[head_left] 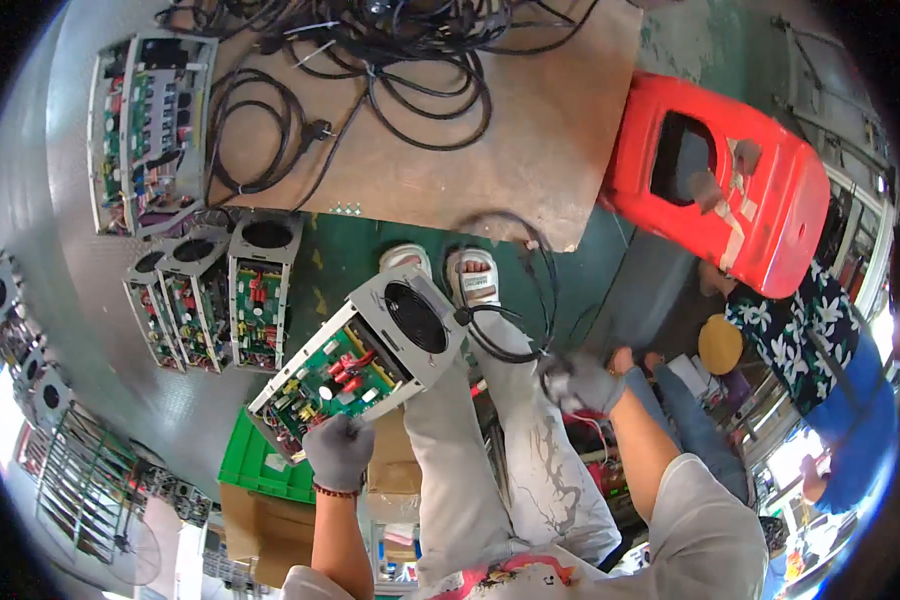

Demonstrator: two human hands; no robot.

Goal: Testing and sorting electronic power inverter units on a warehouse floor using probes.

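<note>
An open-sided electronics unit (345, 375) rests at an angle over my lap. It has a grey metal frame, a round black fan (417, 317) at its far right end, and a green circuit board with red parts on its bare side. My left hand (339, 452), in a grey glove, is closed on the unit's near left edge. My right hand (582, 386), also gloved and slightly blurred, is closed at a looped black cable (553, 290), right of the unit. One end of that cable has a black plug (463, 316) against or just beside the fan end; contact is unclear.
A brown board (540, 130) ahead bears tangled black cables (410, 60). Similar units (260, 290) stand at left, another (150, 135) beyond them. A red plastic stool (760, 190) lies tipped at right, near another person (820, 340). A green crate (260, 460) sits near my left arm.
</note>
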